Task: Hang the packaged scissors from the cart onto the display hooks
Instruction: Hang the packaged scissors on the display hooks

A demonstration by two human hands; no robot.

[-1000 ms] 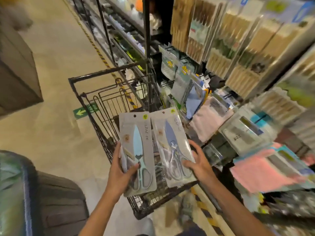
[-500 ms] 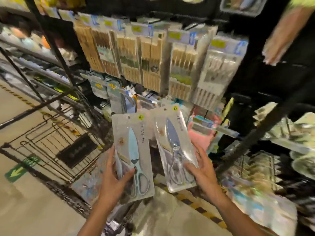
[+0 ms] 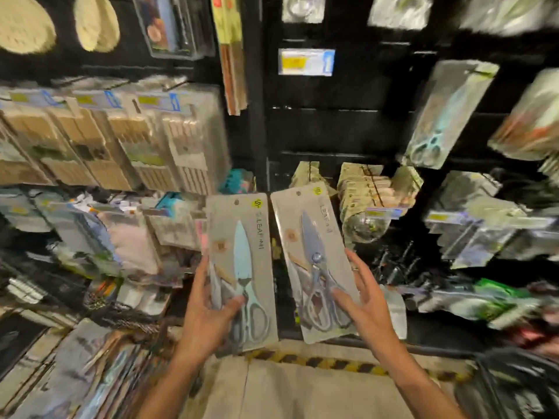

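Head view: we look down and forward at our two hands in front of a black display wall (image 3: 348, 131); much of the frame is motion-blurred.
Left hand (image 3: 208, 316): at about 7 o'clock from frame centre, clasping the lower part of the light-blue scissors pack (image 3: 242, 267), thumb across the front near the handles, fingers behind the card.
Right hand (image 3: 367, 309): at about 5 o'clock, gripping the grey-blue scissors pack (image 3: 314, 261) along its right edge, thumb on the front over the handles, fingers wrapping the side; a ring shows on one finger.
Where the packs are: both are in the air, upright, blades pointing to 12 o'clock, side by side and a little apart, the right one tilted slightly to 11 o'clock. Each has a hang hole and a yellow sticker at its top.
Hung scissors pack (image 3: 447, 116): at 2 o'clock from our packs, already on the wall, leaning sideways.
Price tag (image 3: 305, 62): at 12 o'clock above the right-hand pack, blue and yellow; we cannot read it.
Bare wall: the dark panel between the price tag and our packs; we cannot make out the hooks there through the blur.
Wooden-utensil packs (image 3: 127, 137): rows hanging at 10 o'clock.
Floor (image 3: 302, 391): pale, at 6 o'clock, with a yellow-and-black striped strip (image 3: 317, 361) along the shelf base.
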